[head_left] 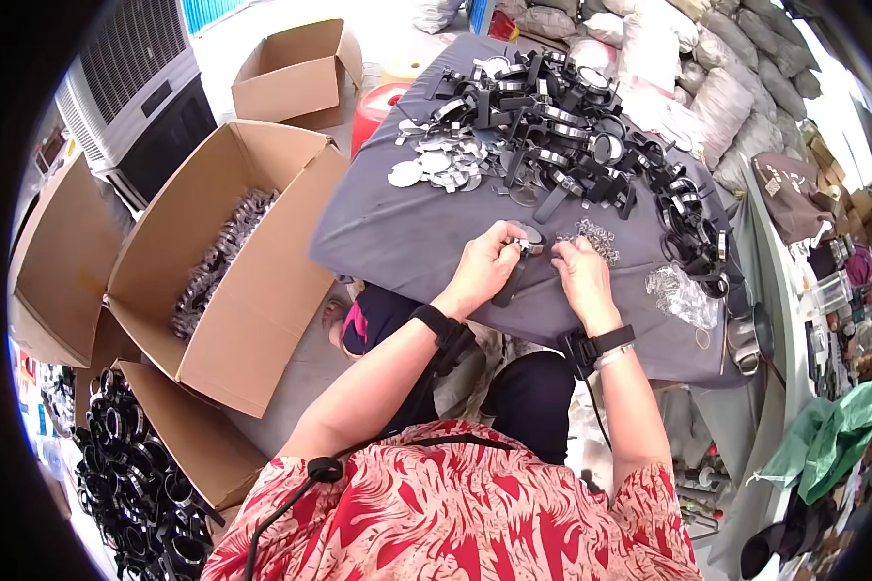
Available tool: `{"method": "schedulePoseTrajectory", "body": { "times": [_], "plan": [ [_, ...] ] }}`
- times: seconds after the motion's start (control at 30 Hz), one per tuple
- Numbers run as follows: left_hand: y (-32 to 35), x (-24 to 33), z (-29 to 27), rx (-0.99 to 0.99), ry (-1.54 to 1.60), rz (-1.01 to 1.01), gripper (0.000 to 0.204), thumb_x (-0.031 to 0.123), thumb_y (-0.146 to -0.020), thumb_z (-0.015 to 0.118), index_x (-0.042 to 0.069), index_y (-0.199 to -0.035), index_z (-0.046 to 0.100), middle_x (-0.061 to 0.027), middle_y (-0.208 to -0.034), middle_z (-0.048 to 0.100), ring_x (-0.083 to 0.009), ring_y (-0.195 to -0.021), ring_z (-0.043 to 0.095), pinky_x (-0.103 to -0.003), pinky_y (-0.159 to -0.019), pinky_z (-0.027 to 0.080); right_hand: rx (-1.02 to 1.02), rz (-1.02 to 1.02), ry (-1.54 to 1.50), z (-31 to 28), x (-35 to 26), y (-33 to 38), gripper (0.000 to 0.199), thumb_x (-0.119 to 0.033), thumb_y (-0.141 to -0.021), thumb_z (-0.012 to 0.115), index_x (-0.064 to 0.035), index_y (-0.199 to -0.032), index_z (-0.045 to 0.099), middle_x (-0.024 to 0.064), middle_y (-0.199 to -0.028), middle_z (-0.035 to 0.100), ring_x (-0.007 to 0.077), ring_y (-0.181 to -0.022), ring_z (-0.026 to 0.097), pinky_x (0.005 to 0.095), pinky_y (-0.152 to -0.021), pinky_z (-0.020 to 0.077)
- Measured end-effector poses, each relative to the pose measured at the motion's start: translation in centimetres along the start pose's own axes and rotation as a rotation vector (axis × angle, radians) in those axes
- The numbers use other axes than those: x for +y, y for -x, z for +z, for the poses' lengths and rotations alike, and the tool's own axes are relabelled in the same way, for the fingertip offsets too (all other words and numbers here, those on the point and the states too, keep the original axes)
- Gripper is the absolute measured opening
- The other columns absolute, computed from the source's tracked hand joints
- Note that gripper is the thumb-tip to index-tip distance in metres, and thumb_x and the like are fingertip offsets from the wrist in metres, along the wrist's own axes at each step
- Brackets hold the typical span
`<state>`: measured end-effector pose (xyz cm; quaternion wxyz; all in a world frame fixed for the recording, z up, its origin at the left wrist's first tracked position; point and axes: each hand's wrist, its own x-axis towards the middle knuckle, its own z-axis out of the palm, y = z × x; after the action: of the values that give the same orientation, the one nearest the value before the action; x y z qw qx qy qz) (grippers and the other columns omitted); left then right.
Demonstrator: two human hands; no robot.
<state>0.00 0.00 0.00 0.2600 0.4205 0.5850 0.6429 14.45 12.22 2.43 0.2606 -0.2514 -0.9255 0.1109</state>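
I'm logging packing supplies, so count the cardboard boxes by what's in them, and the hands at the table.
Boxes holding black and silver parts: 2, one large, one at lower left
Boxes with no contents visible: 2, one far, one at left
Hands: 2, left hand, right hand
Total: 6

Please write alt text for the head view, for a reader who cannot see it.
A seated person's left hand holds a black round part over a grey table, the right hand beside it. A pile of black parts and metal discs lies beyond; open boxes stand left.
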Motion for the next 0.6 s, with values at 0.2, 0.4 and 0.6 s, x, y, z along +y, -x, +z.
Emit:
{"method": "schedulePoseTrajectory", "body": {
  "times": [0.2,0.4,0.6],
  "plan": [
    [0.3,0.0,0.3,0.020,0.046,0.008,0.015,0.005,-0.092,0.050,0.003,-0.105,0.056,0.0030,-0.073,0.054,-0.0020,-0.065,0.042,-0.020,-0.056,0.037,0.113,0.021,-0.168,-0.7,0.3,0.4,0.008,-0.003,-0.080,0.064,-0.0012,-0.082,0.057,0.0139,-0.077,0.056,0.0301,-0.067,0.058,0.0386,-0.063,0.0466],
    [0.0,0.0,-0.1,0.028,-0.016,0.033,0.015,0.006,-0.092,0.050,0.003,-0.105,0.056,0.0027,-0.073,0.054,-0.0025,-0.064,0.042,-0.021,-0.056,0.038,0.083,0.217,-0.261,-1.3,1.0,4.2,0.007,0.002,-0.080,0.061,0.0005,-0.080,0.054,0.0124,-0.074,0.056,0.0224,-0.062,0.054,0.0331,-0.060,0.0449],
    [-0.1,-0.1,0.0,0.025,0.030,0.017,0.014,0.007,-0.093,0.050,0.005,-0.105,0.056,0.0053,-0.064,0.048,-0.0013,-0.054,0.037,-0.021,-0.047,0.032,0.047,0.092,-0.075,-2.3,0.6,4.7,0.005,0.002,-0.078,0.058,0.0013,-0.083,0.057,0.0171,-0.080,0.061,0.0299,-0.070,0.062,0.0384,-0.066,0.0486]
  ]
}}
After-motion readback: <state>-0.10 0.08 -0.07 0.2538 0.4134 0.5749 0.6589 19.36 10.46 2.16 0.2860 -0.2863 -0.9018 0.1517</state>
